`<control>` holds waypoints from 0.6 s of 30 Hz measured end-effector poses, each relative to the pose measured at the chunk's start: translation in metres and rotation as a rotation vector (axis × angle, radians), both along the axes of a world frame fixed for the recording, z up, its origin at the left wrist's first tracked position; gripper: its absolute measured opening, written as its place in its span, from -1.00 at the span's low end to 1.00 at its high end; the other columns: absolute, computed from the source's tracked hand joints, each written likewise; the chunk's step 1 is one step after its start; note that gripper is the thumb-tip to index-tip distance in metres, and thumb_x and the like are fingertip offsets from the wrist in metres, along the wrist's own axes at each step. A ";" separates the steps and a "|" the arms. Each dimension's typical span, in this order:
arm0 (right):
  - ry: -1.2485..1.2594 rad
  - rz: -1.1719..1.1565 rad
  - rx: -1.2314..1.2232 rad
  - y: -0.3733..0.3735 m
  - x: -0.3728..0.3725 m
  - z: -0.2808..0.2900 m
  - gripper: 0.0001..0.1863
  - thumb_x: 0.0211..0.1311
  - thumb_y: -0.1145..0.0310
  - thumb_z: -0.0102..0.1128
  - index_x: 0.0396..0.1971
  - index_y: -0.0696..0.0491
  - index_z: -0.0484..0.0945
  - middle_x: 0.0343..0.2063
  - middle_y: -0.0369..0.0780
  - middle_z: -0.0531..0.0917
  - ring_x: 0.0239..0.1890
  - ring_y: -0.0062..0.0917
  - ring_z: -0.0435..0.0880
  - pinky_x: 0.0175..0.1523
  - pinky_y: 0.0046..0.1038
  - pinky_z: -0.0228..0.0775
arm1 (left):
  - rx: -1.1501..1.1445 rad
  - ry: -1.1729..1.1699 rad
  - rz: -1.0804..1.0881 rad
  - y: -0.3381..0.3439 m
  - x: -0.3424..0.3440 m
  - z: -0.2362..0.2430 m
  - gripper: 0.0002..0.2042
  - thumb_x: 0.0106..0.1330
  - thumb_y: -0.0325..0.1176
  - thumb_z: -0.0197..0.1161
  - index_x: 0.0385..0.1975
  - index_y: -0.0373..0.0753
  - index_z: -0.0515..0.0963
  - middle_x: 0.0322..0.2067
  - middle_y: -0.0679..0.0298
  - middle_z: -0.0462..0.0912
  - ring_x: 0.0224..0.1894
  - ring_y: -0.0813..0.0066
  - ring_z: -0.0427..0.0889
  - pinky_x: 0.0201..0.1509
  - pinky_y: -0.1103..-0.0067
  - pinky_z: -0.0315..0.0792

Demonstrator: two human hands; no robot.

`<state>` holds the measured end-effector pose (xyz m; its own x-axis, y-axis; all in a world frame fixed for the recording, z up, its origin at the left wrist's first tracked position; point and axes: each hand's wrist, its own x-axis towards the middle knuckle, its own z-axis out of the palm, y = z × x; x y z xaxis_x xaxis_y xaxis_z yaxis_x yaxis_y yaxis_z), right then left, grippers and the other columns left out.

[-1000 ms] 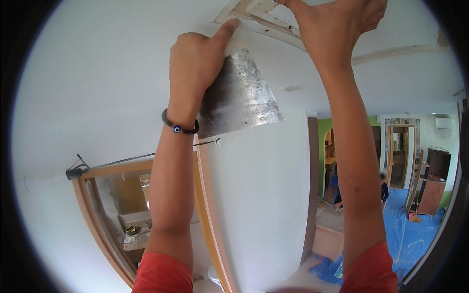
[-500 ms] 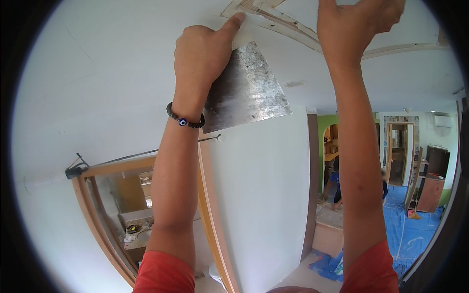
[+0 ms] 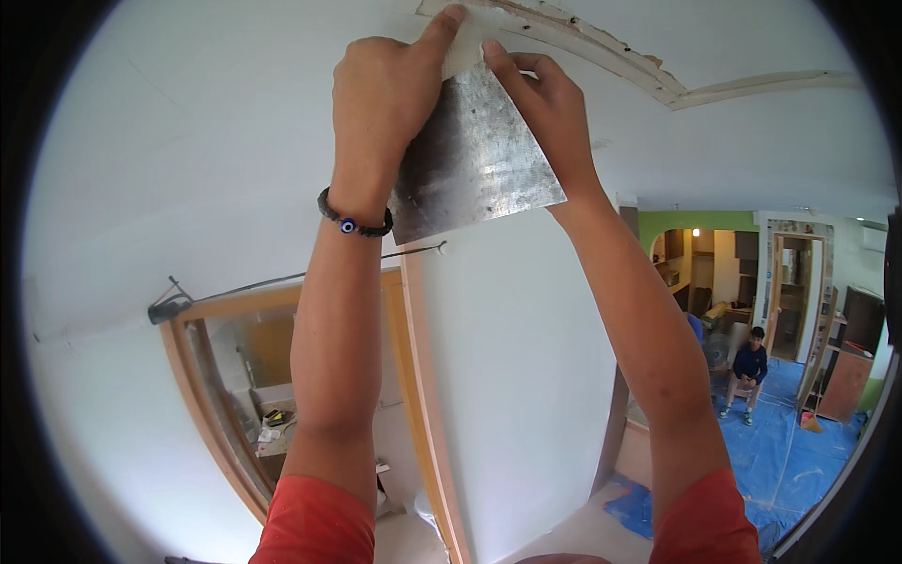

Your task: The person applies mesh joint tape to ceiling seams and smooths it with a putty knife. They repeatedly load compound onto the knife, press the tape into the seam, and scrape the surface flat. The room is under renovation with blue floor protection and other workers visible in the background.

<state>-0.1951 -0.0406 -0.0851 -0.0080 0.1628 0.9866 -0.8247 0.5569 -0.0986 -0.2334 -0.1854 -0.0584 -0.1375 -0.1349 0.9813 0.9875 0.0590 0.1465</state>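
Raised close to the ceiling, my left hand (image 3: pixel 381 99) is closed on a wide putty knife with a scuffed metal blade (image 3: pixel 479 150); its handle is hidden behind the hand. The left thumb points up toward a ceiling seam (image 3: pixel 573 33) with ragged edges. A pale strip of mesh tape (image 3: pixel 462 58) shows between that thumb and the top of the blade. My right hand (image 3: pixel 550 103) is at the blade's right edge, its thumb and bent fingers closed at the tape's edge. The right fingertips are partly hidden.
Below left is a wood-framed opening (image 3: pixel 178 367) with a black cord (image 3: pixel 310 268) along its top. A white wall (image 3: pixel 517 376) stands ahead. Far right, a person sits (image 3: pixel 750 365) on a floor covered with blue sheeting (image 3: pixel 752 461), near a cabinet (image 3: pixel 846 381).
My right hand has come down and left from the ceiling to the blade's edge. My left hand keeps its hold on the putty knife. The view has shifted slightly, showing the seated person.
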 end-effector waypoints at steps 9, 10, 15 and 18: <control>-0.216 0.635 -0.095 -0.026 -0.004 0.013 -0.23 0.22 0.11 0.40 0.20 0.42 0.34 -0.06 -0.03 0.57 -0.02 -0.37 0.58 0.10 -0.33 0.47 | 0.090 0.056 0.094 -0.004 -0.006 0.008 -0.23 0.36 0.27 0.22 -0.75 -0.47 0.57 -0.83 -0.06 0.49 -0.69 0.08 0.59 -0.55 0.29 0.35; -0.203 0.645 -0.105 -0.029 -0.005 0.013 -0.22 0.21 0.13 0.40 0.20 0.42 0.33 -0.06 -0.02 0.56 -0.02 -0.37 0.58 0.09 -0.32 0.48 | 0.076 -0.007 0.147 -0.008 -0.007 0.008 -0.31 0.38 0.18 0.24 -0.69 -0.46 0.59 -0.77 -0.06 0.53 -0.66 0.09 0.61 -0.52 0.30 0.38; -0.113 0.689 -0.228 -0.031 -0.023 0.021 -0.20 0.18 0.14 0.44 0.20 0.39 0.27 -0.04 0.07 0.56 -0.03 -0.30 0.64 0.00 -0.30 0.57 | 0.205 0.063 0.081 -0.016 -0.015 -0.015 -0.19 0.50 0.28 -0.06 -0.68 -0.43 0.63 -0.76 0.11 0.52 -0.60 0.33 0.54 -0.36 0.43 0.45; -0.089 0.667 -0.291 -0.030 -0.029 0.029 -0.49 0.29 0.19 0.38 0.09 0.20 0.49 -0.07 -0.06 0.61 0.01 -0.38 0.54 0.15 -0.37 0.35 | 0.348 0.026 -0.084 -0.028 -0.063 -0.062 -0.12 0.60 0.27 -0.32 -0.69 -0.40 0.60 -0.77 0.32 0.40 -0.62 0.58 0.36 -0.45 0.60 0.26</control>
